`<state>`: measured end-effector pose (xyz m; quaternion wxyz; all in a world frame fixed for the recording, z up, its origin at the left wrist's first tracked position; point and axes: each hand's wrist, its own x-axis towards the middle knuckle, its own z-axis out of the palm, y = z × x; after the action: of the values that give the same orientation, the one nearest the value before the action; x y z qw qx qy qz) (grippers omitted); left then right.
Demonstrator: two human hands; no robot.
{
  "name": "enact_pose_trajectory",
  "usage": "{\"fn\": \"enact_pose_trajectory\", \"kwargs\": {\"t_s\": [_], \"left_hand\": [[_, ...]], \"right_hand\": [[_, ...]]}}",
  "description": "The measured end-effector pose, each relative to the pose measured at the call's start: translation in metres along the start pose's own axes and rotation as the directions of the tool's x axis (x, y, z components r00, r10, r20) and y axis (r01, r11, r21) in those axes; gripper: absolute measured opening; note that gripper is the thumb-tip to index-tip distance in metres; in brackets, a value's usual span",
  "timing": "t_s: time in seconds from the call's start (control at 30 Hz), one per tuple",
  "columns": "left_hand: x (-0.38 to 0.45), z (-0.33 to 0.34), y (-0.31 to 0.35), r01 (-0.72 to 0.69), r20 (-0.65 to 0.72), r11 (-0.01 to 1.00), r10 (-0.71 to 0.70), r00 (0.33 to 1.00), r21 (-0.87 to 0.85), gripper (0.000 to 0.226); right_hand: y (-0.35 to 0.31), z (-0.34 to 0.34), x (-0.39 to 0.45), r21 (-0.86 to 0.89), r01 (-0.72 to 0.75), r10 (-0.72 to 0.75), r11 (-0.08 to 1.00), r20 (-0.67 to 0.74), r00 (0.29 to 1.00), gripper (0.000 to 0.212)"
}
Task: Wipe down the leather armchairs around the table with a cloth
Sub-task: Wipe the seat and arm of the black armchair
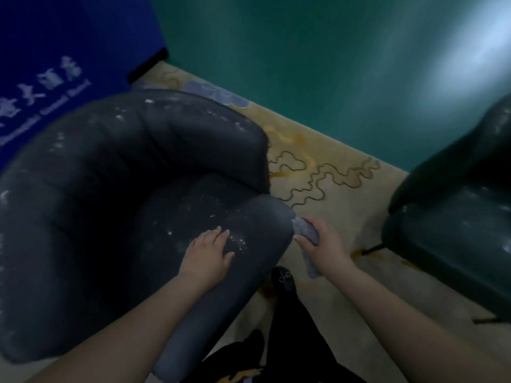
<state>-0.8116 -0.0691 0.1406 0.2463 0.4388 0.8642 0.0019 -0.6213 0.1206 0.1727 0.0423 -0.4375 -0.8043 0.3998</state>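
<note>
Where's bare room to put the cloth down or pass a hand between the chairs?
Free: patterned beige carpet between the dark grey leather armchair and the dark green armchair, up to the teal wall. Crowded: the grey armrest end, where the left hand rests flat and the right hand holds the grey cloth.

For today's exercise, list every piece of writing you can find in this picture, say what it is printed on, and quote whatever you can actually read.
Blue banner, upper left: a row of large white characters, too blurred to read.
Blue banner, below that row: a line of smaller white lettering, too blurred to read.
Armchair, cloth, carpet: no writing visible.
</note>
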Motion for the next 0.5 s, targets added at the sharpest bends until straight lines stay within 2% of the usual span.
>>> {"fn": "enact_pose_trajectory", "kwargs": {"t_s": [0.2,0.33,0.5], "left_hand": [[0.012,-0.012,-0.049,0.288,-0.043,0.951,-0.295,0.955,-0.114,0.063],[0.011,-0.009,-0.067,0.456,-0.032,0.865,-0.472,0.881,-0.206,0.064],[0.002,0.01,-0.078,0.592,-0.012,0.752,-0.621,0.784,-0.29,0.065]], "right_hand": [[-0.043,0.028,0.095,-0.07,0.178,-0.158,0.982,0.229,0.96,0.051],[-0.069,0.042,0.146,-0.091,0.307,-0.253,0.947,0.375,0.892,0.053],[-0.094,0.072,0.186,-0.058,0.438,-0.358,0.897,0.487,0.797,0.052]]}}
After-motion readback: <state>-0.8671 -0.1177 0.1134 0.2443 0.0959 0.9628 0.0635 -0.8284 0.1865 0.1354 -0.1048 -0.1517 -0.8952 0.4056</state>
